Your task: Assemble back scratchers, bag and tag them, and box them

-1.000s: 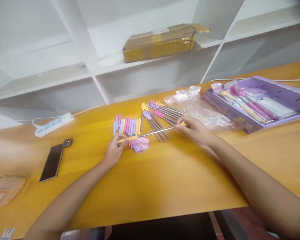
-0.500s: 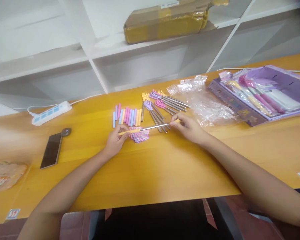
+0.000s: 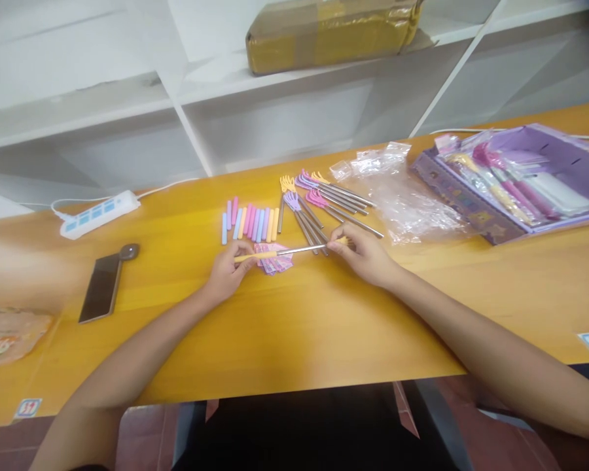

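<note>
A back scratcher with a metal rod (image 3: 302, 249) and a yellow handle (image 3: 262, 256) lies almost level between my hands, just above the table. My left hand (image 3: 228, 269) is closed around the yellow handle. At the other end, my right hand (image 3: 358, 252) pinches the rod beside its yellow claw head, which the fingers partly cover. Beneath the handle is a fan of pink printed cards (image 3: 279, 263). Behind it lie several rods with purple claw heads (image 3: 291, 201), yellow ones (image 3: 287, 184) and pink ones (image 3: 316, 198), and a row of coloured sleeves (image 3: 252, 222).
Clear plastic bags (image 3: 412, 209) lie right of the rods, beside a purple box (image 3: 513, 232) holding packaged pieces. A power strip (image 3: 101, 214), a phone (image 3: 101, 288) and a small grey object (image 3: 129, 251) are on the left. White shelving (image 3: 285, 118) stands behind, with a taped carton (image 3: 331, 39).
My right hand has moved slightly left, and a little less metal rod shows between the hands. Both hands keep their hold. The whole view has shifted slightly.
</note>
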`<action>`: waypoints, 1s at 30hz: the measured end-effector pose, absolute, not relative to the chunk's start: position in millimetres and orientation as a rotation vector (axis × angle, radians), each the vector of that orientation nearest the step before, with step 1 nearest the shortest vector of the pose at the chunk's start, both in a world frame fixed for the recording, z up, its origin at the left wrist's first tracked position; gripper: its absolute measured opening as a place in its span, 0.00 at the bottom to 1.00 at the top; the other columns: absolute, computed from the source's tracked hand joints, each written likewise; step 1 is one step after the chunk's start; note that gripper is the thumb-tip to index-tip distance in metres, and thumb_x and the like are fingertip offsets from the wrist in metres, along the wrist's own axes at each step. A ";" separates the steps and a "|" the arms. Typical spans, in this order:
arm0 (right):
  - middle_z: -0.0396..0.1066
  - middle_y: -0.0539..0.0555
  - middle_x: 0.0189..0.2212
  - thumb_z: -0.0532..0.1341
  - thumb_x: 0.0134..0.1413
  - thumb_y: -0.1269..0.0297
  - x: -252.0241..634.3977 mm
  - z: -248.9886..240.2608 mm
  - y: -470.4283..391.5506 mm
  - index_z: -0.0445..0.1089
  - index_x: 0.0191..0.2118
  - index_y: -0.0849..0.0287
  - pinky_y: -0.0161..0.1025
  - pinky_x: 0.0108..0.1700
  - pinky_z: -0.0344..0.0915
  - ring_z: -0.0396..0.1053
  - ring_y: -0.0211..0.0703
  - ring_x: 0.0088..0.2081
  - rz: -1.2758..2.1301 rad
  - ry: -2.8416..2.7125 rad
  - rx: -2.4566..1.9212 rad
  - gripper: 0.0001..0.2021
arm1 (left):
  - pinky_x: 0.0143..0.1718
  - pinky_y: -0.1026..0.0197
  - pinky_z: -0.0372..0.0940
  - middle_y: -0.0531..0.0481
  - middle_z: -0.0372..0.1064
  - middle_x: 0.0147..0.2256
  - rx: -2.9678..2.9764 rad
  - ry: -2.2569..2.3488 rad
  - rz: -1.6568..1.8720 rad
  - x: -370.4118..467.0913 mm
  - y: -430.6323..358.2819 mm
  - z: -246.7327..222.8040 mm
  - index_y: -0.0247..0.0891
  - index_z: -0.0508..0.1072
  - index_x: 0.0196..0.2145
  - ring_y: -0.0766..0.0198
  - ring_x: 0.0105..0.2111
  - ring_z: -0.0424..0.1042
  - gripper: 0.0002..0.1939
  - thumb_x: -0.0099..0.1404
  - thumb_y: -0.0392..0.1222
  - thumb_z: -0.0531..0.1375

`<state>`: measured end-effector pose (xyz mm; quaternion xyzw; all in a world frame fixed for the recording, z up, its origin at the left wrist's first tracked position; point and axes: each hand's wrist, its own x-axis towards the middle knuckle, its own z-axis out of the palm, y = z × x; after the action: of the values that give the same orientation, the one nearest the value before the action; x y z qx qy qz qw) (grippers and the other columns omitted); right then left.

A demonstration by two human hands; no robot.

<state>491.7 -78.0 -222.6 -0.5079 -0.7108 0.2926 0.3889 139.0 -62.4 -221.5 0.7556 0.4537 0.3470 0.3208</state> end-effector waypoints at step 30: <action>0.73 0.55 0.38 0.58 0.72 0.44 454.6 -231.5 -106.8 0.70 0.40 0.57 0.41 0.42 0.64 0.69 0.44 0.39 0.847 -1.775 -1.298 0.19 | 0.36 0.61 0.63 0.53 0.76 0.33 2.149 1.093 0.816 150.5 -77.1 -224.2 0.41 0.70 0.43 0.63 0.29 0.71 0.13 0.76 0.53 0.61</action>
<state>454.6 -106.8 -231.5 -0.5089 -0.6960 0.3322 0.3823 150.5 -77.1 -224.2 0.8070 0.4105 0.3063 0.2939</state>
